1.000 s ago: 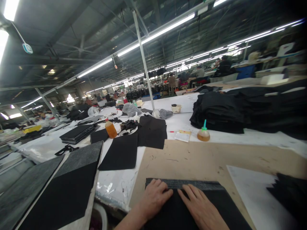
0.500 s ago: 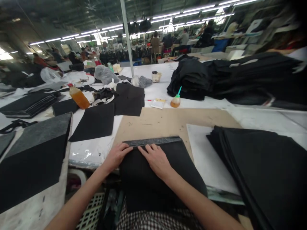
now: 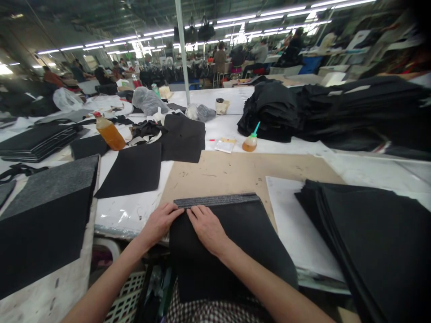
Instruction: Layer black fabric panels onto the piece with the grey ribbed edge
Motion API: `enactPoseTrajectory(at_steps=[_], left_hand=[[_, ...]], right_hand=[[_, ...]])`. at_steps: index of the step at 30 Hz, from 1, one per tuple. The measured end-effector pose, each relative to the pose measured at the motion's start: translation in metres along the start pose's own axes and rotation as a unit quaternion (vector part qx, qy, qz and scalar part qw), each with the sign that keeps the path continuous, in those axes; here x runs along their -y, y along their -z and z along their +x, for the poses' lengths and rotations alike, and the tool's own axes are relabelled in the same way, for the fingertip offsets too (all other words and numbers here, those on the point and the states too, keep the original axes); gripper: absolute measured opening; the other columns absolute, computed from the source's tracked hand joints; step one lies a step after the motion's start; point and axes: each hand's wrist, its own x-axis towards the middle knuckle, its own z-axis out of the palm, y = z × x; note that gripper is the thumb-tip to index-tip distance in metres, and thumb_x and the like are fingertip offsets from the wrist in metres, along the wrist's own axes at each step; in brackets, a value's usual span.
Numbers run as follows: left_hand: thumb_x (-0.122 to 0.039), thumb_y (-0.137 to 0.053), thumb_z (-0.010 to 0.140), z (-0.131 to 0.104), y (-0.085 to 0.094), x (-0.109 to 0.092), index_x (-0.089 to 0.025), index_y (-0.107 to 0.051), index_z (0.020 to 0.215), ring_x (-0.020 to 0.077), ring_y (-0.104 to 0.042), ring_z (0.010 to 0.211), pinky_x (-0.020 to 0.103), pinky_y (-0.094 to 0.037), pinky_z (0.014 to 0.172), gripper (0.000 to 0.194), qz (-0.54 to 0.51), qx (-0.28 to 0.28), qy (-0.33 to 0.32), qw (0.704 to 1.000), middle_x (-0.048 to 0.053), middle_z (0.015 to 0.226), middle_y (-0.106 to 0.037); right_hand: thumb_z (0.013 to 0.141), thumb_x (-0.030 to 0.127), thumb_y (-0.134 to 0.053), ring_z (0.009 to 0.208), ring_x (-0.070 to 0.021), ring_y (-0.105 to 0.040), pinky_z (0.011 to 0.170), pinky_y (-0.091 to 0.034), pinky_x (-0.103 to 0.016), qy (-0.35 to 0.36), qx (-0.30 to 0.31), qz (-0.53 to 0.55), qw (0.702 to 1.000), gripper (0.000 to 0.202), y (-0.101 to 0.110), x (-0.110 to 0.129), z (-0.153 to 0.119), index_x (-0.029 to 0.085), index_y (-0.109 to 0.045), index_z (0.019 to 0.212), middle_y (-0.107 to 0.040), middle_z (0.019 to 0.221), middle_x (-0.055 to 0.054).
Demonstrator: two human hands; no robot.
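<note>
A black sheet of material point(image 3: 235, 242) lies over the table's front edge and hangs toward my lap. Along its far edge runs a grey, layered strip point(image 3: 218, 200). My left hand point(image 3: 164, 222) rests at the sheet's left corner, fingertips bent onto the edge; its thumb is near the other hand. Just right of it, my right hand point(image 3: 207, 226) lies on the black surface with its fingers flat, close below the strip. Whether the left fingers pinch the edge is unclear. Beneath the sheet is a brown board point(image 3: 289, 168).
Right, a stack of black sheets point(image 3: 380, 224) lies beside white paper point(image 3: 299, 215). Beyond are a small bottle with a green nozzle point(image 3: 249, 142), an amber bottle point(image 3: 110, 133) and a black fabric pile point(image 3: 269, 107). Left, black and grey pieces point(image 3: 47, 220) lie on a board.
My right hand has slid left along the strip, closer to my left hand, and its fingers have drawn together. The view has shifted slightly.
</note>
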Motion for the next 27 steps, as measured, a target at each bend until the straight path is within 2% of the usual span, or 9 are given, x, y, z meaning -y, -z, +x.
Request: enactPoseTrajectory(at_steps=[3,6,14,17,20,22,24,27], left_hand=[[-0.020,-0.040,0.101,-0.010,-0.003,0.008,-0.022,-0.062,0.123,0.0183,-0.057,0.100,0.033,-0.052,0.089,0.031,-0.048,-0.030,0.036,0.998,0.006,0.110,-0.062],[-0.020,-0.041,0.101,-0.014,-0.004,0.012,-0.021,-0.062,0.123,0.0184,-0.058,0.100,0.034,-0.053,0.088,0.031,-0.053,-0.034,0.033,0.997,0.007,0.110,-0.063],[-0.016,-0.049,0.096,-0.015,0.006,0.008,-0.020,-0.054,0.134,0.0224,-0.055,0.105,0.041,-0.051,0.096,0.039,0.032,0.030,-0.021,0.999,0.010,0.119,-0.062],[-0.014,-0.049,0.095,-0.024,0.014,0.008,-0.020,-0.052,0.135,0.0238,-0.054,0.106,0.041,-0.050,0.095,0.040,0.062,0.052,-0.013,0.997,0.009,0.118,-0.061],[-0.011,-0.048,0.093,-0.030,0.023,0.004,-0.021,-0.058,0.125,0.0238,-0.055,0.102,0.041,-0.050,0.091,0.035,0.090,0.057,0.023,0.994,0.008,0.112,-0.061],[-0.009,-0.044,0.093,-0.028,0.024,-0.004,-0.021,-0.062,0.115,0.0237,-0.055,0.104,0.040,-0.049,0.091,0.030,0.096,0.028,0.058,0.993,0.009,0.115,-0.061],[-0.011,-0.042,0.096,-0.022,0.019,-0.014,-0.021,-0.061,0.114,0.0231,-0.056,0.108,0.039,-0.049,0.093,0.028,0.084,-0.023,0.086,0.992,0.009,0.120,-0.059],[-0.023,-0.044,0.100,-0.009,0.003,-0.029,-0.022,-0.059,0.119,0.0224,-0.058,0.104,0.037,-0.049,0.090,0.024,0.077,-0.058,0.073,0.993,0.008,0.115,-0.062]], right_hand=[[0.097,0.013,-0.048,0.102,-0.0242,-0.048,0.089,-0.043,-0.039,-0.001,0.001,0.015,1.000,0.036,0.000,0.001,0.002,0.014,-0.053,0.133,-0.058,0.108,-0.010],[0.097,0.014,-0.049,0.100,-0.0237,-0.048,0.087,-0.042,-0.039,0.006,0.008,0.020,1.000,0.041,0.004,0.000,0.002,0.019,-0.050,0.138,-0.057,0.106,-0.008],[0.096,0.013,-0.049,0.097,-0.0239,-0.047,0.084,-0.041,-0.039,0.005,0.016,0.007,1.000,0.041,0.008,0.005,0.005,0.021,-0.051,0.136,-0.056,0.106,-0.008],[0.096,0.013,-0.049,0.097,-0.0242,-0.046,0.084,-0.040,-0.039,0.006,0.014,0.013,1.000,0.041,0.009,0.004,0.004,0.020,-0.051,0.136,-0.056,0.106,-0.007],[0.096,0.013,-0.048,0.097,-0.0240,-0.046,0.083,-0.040,-0.039,0.006,0.008,0.021,1.000,0.039,0.010,0.002,0.002,0.020,-0.051,0.134,-0.056,0.106,-0.007],[0.097,0.013,-0.047,0.096,-0.0238,-0.046,0.082,-0.040,-0.039,0.004,0.003,0.024,1.000,0.037,0.011,0.002,0.001,0.019,-0.051,0.133,-0.056,0.105,-0.007],[0.098,0.015,-0.046,0.097,-0.0235,-0.046,0.082,-0.040,-0.038,0.003,-0.001,0.026,1.000,0.033,0.012,0.002,-0.001,0.018,-0.052,0.130,-0.056,0.105,-0.007],[0.099,0.018,-0.045,0.098,-0.0223,-0.047,0.084,-0.042,-0.037,0.005,-0.007,0.031,0.999,0.025,0.014,0.000,-0.006,0.017,-0.054,0.122,-0.056,0.104,-0.006]])
